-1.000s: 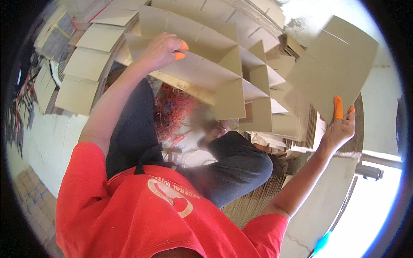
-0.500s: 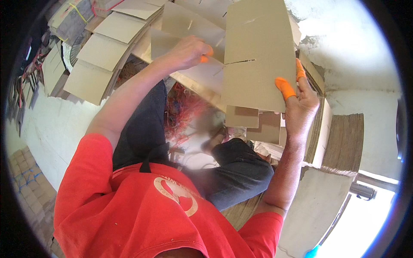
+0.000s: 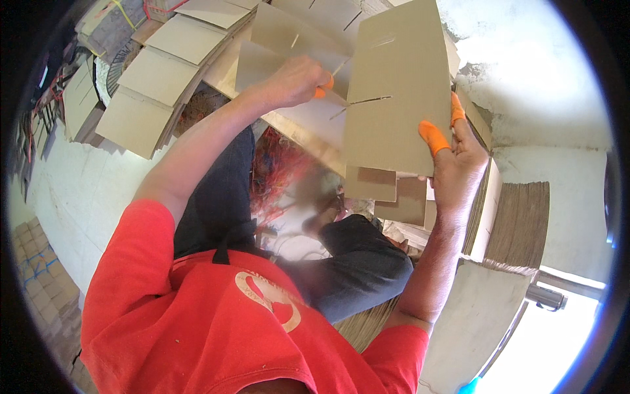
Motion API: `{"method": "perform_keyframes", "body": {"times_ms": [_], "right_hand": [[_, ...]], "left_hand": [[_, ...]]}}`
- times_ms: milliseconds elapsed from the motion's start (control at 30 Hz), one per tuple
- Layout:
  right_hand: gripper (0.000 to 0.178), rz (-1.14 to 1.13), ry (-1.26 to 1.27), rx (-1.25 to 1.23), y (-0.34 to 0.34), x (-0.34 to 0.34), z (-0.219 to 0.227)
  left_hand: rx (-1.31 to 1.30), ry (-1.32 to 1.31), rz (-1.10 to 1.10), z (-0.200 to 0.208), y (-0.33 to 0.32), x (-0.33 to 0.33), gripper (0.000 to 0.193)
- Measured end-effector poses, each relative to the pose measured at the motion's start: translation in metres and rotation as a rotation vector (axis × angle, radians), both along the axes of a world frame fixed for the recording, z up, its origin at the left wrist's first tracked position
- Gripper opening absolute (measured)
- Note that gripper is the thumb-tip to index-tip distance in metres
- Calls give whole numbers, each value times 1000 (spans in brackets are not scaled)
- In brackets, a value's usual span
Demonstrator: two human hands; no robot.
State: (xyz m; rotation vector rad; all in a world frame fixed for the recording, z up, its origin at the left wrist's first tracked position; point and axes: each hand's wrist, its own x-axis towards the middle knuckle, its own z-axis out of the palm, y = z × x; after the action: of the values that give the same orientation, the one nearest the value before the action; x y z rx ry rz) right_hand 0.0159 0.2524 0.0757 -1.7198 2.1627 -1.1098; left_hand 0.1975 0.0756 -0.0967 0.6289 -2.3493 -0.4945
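A large slotted cardboard sheet [image 3: 397, 125] is held up in front of me. My right hand [image 3: 457, 157] grips its lower right edge, closed, with orange finger covers on the thumb and a finger. My left hand [image 3: 302, 80] is curled closed to the left of that sheet, orange covers at its fingertips. What it holds, if anything, is hidden. Behind and beneath it stand slotted cardboard panels [image 3: 266, 65], set in a row on a wooden board [image 3: 289, 133].
Overlapping cardboard sheets [image 3: 141, 79] lie at the left. Smaller cardboard flaps [image 3: 372, 184] hang below the large sheet. A tall cardboard stack [image 3: 522, 220] stands at the right by the wall. Tangled red strands [image 3: 279, 171] lie on the floor near my legs.
The view has shifted slightly. My left hand sits a little farther right and the large sheet has tilted slightly; the right hand keeps its grip.
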Motion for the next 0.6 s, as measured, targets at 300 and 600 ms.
{"method": "perform_keyframes", "body": {"times_ms": [300, 600], "right_hand": [[52, 41, 42, 32, 4, -3, -3], [51, 140, 43, 153, -20, 2, -62]], "left_hand": [[9, -110, 3, -5, -2, -2, 15], [45, -94, -11, -3, -3, -2, 15]]}}
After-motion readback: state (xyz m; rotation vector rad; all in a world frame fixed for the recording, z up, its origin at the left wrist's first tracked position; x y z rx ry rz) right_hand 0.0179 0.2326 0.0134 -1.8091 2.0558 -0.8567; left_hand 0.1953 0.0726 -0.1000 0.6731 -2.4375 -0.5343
